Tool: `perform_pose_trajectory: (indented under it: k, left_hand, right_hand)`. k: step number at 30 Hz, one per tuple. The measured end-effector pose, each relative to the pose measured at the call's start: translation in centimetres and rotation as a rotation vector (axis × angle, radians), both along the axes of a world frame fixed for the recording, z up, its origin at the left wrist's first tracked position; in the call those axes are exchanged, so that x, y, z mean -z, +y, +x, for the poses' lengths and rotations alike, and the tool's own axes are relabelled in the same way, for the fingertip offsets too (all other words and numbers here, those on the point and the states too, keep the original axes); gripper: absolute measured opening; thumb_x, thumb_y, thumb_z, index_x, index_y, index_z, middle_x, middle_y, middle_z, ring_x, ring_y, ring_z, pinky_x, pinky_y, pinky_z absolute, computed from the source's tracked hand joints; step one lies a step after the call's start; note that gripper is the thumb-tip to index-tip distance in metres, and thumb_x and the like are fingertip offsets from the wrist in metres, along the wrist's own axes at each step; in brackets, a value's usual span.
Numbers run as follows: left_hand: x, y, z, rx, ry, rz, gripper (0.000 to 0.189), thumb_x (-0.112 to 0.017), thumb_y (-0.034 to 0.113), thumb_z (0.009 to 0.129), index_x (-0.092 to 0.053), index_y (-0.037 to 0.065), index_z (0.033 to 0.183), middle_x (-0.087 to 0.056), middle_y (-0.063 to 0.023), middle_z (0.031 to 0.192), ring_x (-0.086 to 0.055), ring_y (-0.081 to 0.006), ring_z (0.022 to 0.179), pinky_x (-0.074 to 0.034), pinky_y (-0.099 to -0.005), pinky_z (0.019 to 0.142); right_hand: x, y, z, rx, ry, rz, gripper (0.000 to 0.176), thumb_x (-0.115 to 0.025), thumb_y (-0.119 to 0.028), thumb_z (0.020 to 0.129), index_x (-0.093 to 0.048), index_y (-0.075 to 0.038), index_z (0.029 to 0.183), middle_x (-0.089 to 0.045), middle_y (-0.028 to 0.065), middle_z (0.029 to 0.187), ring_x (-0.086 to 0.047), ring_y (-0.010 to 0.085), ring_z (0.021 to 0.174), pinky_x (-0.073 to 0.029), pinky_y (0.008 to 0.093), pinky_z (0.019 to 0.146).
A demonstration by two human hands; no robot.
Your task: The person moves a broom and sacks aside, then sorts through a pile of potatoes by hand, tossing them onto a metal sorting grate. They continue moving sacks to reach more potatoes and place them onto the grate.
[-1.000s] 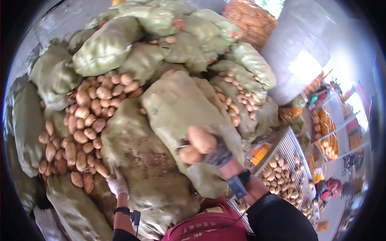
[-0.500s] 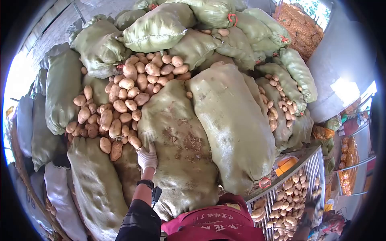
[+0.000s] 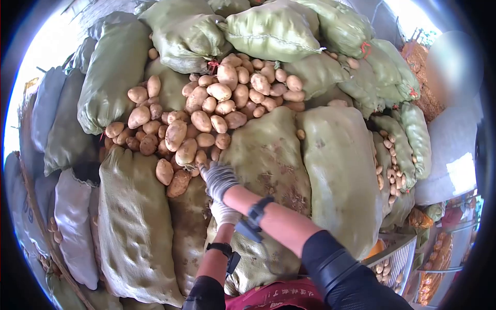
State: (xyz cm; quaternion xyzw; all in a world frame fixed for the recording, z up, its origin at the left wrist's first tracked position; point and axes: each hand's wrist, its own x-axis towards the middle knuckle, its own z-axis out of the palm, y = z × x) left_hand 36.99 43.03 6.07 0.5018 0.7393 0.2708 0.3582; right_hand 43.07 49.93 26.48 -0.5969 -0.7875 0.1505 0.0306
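Note:
My right hand (image 3: 219, 180), in a pale knit glove, reaches in from the right with fingers stretched out to the lower edge of a heap of potatoes (image 3: 201, 121). Its fingertips are at a small potato (image 3: 200, 157). Just below and partly behind it is my left hand (image 3: 223, 213), gloved too, over the seam beside a dusty green woven sack (image 3: 271, 170). The right hand hides the left fingers. Left of both hands, a brownish potato (image 3: 179, 184) lies at the top of a darker sack (image 3: 190, 227).
Full green sacks (image 3: 274, 28) are piled behind the potatoes, and another stands at the left (image 3: 134, 222). A large sack (image 3: 338, 175) lies to the right. A slatted metal rack (image 3: 395, 263) with potatoes is at lower right. A wooden stick (image 3: 44, 227) leans at far left.
My right hand has come into view and moved over to my left hand at the potatoes' edge. My head view has turned left, so the sacks appear farther right.

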Motion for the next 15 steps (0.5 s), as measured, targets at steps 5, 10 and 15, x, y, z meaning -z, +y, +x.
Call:
perform_pose_trajectory:
  k: [5,10,15]
  left_hand:
    - [-2.9,-0.5,0.7,-0.181,-0.209,-0.133,0.065,-0.074,0.040,0.086,-0.050,0.010,0.139,-0.063,-0.0120,0.133,-0.063,-0.0206,0.116,-0.050,-0.0337,0.096]
    - [-14.7,-0.8,2.5,0.102,0.184,0.208,0.066,-0.062,0.042,0.092,-0.045,0.005,0.143,-0.047,-0.0241,0.146,-0.052,-0.0384,0.130,-0.044,-0.0432,0.106]
    - [-15.2,-1.2,2.7,0.085,0.085,0.170,0.065,-0.064,0.029,0.094,-0.040,0.003,0.148,-0.047,-0.0210,0.147,-0.051,-0.0323,0.131,-0.039,-0.0365,0.110]
  right_hand:
    - [7.2,3.4,-2.7,0.183,0.260,-0.022,0.062,-0.076,-0.026,0.080,-0.052,-0.008,0.134,-0.060,0.0239,0.121,-0.059,0.0384,0.115,-0.050,0.0472,0.096]
    - [-1.7,-1.1,8.0,0.300,1.035,-0.062,0.058,-0.078,-0.018,0.074,-0.057,0.002,0.125,-0.066,0.0215,0.107,-0.067,0.0316,0.094,-0.054,0.0391,0.088]
    - [-3.0,-16.8,27.3,0.383,2.001,-0.302,0.047,-0.066,-0.024,0.091,-0.056,-0.003,0.132,-0.067,0.0130,0.115,-0.068,0.0239,0.100,-0.057,0.0337,0.083]
